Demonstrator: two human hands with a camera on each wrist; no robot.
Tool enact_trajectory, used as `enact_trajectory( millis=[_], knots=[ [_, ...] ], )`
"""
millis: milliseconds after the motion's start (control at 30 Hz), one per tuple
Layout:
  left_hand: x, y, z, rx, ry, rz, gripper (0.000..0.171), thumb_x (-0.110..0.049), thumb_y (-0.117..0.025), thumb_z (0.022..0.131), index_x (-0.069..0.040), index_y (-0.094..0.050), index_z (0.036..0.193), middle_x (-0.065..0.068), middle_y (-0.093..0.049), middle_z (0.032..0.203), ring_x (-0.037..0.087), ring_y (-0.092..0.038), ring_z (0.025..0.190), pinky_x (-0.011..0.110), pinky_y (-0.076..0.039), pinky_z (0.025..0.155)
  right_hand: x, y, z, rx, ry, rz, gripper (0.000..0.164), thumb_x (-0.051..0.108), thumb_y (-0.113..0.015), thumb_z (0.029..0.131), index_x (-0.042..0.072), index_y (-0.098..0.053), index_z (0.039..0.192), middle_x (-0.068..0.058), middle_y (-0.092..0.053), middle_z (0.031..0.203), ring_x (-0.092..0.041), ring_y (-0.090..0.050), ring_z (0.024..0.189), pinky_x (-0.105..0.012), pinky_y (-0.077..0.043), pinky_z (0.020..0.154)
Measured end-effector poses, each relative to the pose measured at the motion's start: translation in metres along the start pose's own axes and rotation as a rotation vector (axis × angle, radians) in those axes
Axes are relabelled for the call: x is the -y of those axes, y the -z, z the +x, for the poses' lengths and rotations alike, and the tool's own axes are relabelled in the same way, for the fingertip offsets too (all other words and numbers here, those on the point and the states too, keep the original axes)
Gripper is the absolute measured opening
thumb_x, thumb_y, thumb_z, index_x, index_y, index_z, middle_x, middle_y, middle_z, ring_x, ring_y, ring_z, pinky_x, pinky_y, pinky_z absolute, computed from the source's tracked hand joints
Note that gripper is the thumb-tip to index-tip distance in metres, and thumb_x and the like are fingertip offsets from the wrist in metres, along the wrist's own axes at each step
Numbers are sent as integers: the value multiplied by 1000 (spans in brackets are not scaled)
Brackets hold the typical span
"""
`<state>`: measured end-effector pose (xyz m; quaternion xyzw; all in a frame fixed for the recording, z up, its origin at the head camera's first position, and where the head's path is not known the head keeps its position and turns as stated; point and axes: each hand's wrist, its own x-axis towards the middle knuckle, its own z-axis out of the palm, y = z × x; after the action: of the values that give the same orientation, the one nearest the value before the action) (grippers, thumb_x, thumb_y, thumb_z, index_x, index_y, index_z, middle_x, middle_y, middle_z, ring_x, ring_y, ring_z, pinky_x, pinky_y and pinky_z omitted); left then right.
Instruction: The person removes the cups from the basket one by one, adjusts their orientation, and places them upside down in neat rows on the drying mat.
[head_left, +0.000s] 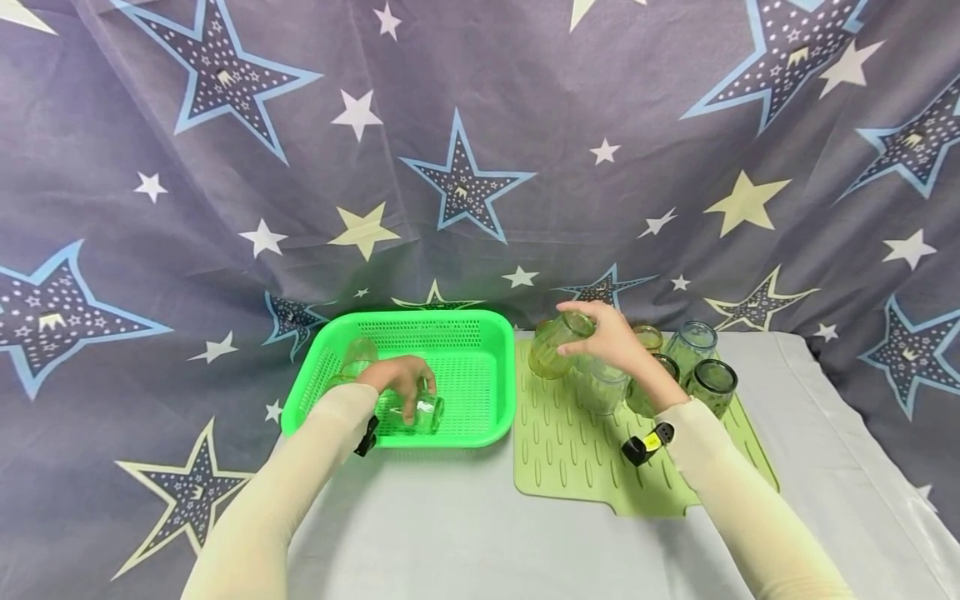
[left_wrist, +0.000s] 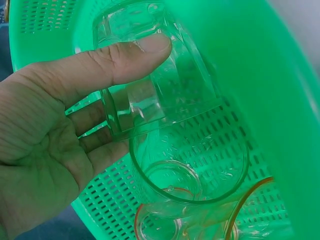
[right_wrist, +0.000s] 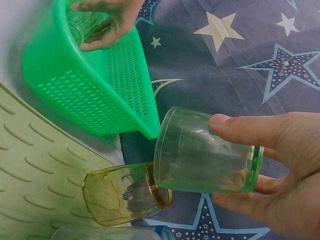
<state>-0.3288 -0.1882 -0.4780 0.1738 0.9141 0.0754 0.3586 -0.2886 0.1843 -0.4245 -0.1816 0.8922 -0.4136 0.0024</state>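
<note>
My left hand (head_left: pixel 405 382) reaches into the green plastic basket (head_left: pixel 498 429) and grips a clear drinking glass (left_wrist: pixel 187 75), thumb on its side and fingers behind it. More glasses lie beside it, among them a clear glass (left_wrist: pixel 220 195) and one with an orange rim (left_wrist: pixel 250 200). Over the light green drying mat (head_left: pixel 558 462), my right hand (head_left: pixel 611 337) holds a green-tinted glass (right_wrist: pixel 205 155) between thumb and fingers. Just below that glass stands an amber glass (right_wrist: pixel 117 195) on the mat; whether the two touch I cannot tell.
Several upside-down glasses stand on the mat right of and under my right hand, including a blue-tinted glass (head_left: pixel 693 340) and a dark-rimmed glass (head_left: pixel 714 385). A star-patterned curtain (head_left: pixel 555 208) hangs behind the white table (head_left: pixel 465 517).
</note>
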Motion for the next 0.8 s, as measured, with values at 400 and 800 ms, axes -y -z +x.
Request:
enact_trajectory(
  millis=[400, 800],
  knots=[
    [-1, 0, -2, -3, 4, 0, 58, -9, -95, 68, -19, -70, 120, 11, -68, 128, 26, -67, 109, 41, -60, 89, -4, -16, -1, -7, -4, -68, 72, 10, -89, 75, 9, -60, 141, -21, -56, 145, -42, -50, 134, -63, -39, 113],
    [-1, -1, -1, -6, 11, 4, 58, -10, -96, 67, -19, -71, 119, 12, -66, 131, 29, -66, 114, 42, -60, 92, -9, -33, -2, 9, -22, -84, 72, 5, -89, 74, 7, -60, 141, -26, -56, 136, -46, -53, 125, -66, -42, 107]
  ],
)
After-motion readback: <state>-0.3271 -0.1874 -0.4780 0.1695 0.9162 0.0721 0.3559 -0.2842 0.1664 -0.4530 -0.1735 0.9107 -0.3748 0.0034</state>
